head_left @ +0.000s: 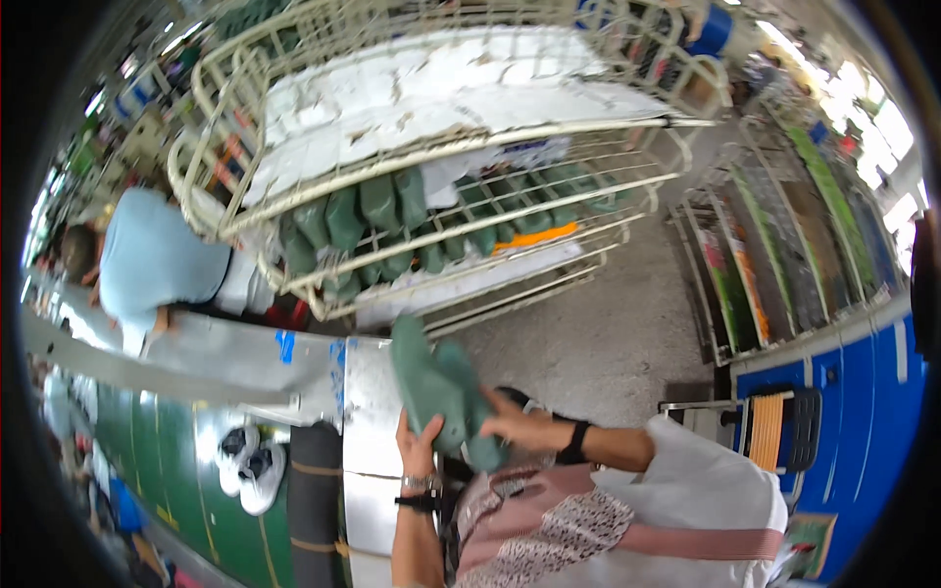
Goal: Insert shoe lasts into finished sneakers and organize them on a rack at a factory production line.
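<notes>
Plainly, two green shoe lasts (431, 387) were held.
Near the wire rack (549, 129), left hand (419, 451) and right hand (520, 428) curled fingers round them.

The place looks like a shoe factory floor. Green shoe lasts (379, 204) fill tiers of a cream wire rack (588, 127), and the worker's left hand (420, 446) and right hand (515, 423) hold matching green forms (429, 387). Black-and-white sneakers (260, 475) sit on a green surface (176, 461) near a metal bench (377, 446). A co-worker (162, 250) bends forward beyond; multi-tier racks (814, 211) stand to the right.
</notes>
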